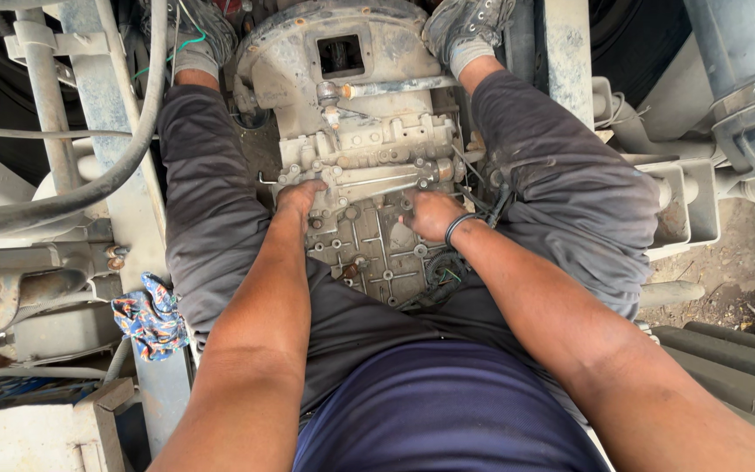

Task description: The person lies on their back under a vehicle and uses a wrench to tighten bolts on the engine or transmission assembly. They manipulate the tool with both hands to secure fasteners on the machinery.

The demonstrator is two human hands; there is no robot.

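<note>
I sit astride a grimy grey gearbox housing (356, 65) set between the rails of a truck chassis, my legs on either side of it. My left hand (301, 198) rests on the left end of a long metal bar (377, 179) that lies across the ribbed top cover (373, 253). My right hand (430, 214), with a dark band on the wrist, presses down on the cover just under the right end of that bar. Both hands look closed against the metal; what the fingers grip is hidden. Bolts stud the cover.
A bundle of black cable (443, 275) lies on the cover by my right wrist. A patterned rag (150, 316) hangs on the left chassis rail (128, 201). Thick hoses (63, 197) cross at left. A metal bracket (688, 205) and dirt ground (736, 271) lie at right.
</note>
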